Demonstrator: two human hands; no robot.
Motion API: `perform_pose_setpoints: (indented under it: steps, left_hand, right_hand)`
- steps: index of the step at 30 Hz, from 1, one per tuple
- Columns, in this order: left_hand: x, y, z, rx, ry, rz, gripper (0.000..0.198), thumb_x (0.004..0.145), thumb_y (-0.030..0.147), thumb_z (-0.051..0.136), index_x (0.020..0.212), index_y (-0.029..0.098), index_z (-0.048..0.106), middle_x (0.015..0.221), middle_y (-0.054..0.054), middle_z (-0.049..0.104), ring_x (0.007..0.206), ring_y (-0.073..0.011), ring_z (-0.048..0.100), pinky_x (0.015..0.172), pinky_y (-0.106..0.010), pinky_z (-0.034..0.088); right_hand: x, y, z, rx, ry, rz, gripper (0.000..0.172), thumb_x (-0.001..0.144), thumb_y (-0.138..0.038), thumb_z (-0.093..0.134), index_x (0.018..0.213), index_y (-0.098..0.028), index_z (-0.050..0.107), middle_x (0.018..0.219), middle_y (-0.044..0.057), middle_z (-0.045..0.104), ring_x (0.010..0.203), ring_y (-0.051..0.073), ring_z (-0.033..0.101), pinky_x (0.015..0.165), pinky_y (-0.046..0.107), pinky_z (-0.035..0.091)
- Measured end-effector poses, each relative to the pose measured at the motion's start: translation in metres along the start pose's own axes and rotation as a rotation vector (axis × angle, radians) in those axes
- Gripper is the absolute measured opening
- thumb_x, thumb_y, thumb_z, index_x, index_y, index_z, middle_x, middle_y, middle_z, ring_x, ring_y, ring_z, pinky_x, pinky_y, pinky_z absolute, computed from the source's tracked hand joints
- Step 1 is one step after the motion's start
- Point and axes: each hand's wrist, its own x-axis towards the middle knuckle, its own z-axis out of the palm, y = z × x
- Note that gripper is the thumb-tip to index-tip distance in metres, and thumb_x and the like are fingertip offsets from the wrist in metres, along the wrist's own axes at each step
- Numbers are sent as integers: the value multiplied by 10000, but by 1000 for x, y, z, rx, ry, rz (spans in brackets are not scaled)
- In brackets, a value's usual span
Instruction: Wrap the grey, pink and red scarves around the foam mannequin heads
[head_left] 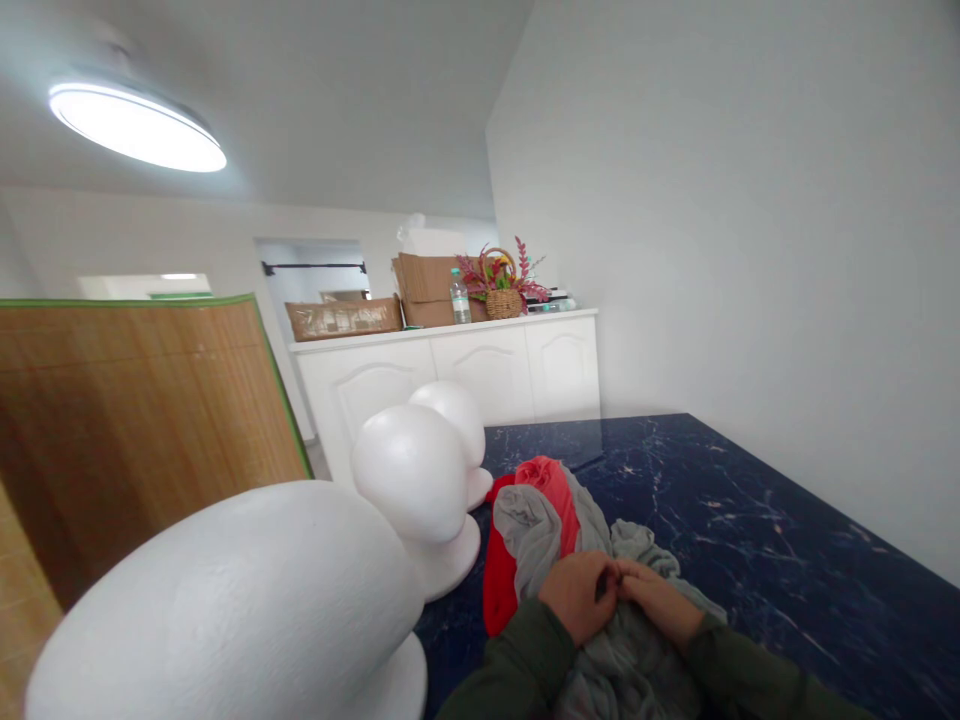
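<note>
Gripping one grey scarf (544, 525): two hands, beside three foam heads (416, 480).

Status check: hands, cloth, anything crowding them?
Left hand and right hand both closed on the grey cloth, fingertips meeting. Red cloth lies under it on the dark marble table. Three white foam heads close at left.

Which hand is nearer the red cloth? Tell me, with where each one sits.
Left. The left hand lies on the grey cloth just beside the red cloth; the right hand lies farther off, beyond the left.
</note>
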Motion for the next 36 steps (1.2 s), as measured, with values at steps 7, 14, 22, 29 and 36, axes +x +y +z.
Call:
perform_pose_setpoints:
  steps: [7,14,22,29,36]
  left_hand:
    - [0,2,-3,-22,13,-1,88,714,178,453,779,197,509,712,10,568,673,-125,510,597,-227,353]
    - [0,3,-1,-23,7,-9,79,710,189,460,776,203,502,725,19,565,687,-123,510,606,-226,358]
    - [1,3,-2,-43,7,3,97,708,176,454,785,202,506,731,18,570,684,-118,511,611,-220,361]
    - [0,2,-1,-46,-9,-16,95,700,179,466,784,193,510,745,8,576,701,-126,513,624,-227,370]
    - [1,2,-1,-30,-21,-26,85,715,193,450,781,194,503,746,6,568,709,-132,511,634,-234,374]
  right_hand:
    - [-1,-3,-2,74,-77,42,98,547,-170,465,589,-192,551,666,40,572,746,222,520,752,340,381]
    - [-1,-3,-3,2,-58,9,187,548,-174,422,621,-199,593,680,39,569,754,227,499,754,351,371]
    - [-2,-6,-4,64,-87,54,112,552,-188,451,577,-185,560,660,58,560,717,225,501,718,357,370]
    - [-2,-3,-4,90,-115,59,163,533,-166,447,629,-189,576,677,46,569,738,218,510,742,342,364]
    - [-4,-6,-3,65,-108,46,195,548,-157,428,640,-202,594,696,43,578,758,222,505,749,341,365]
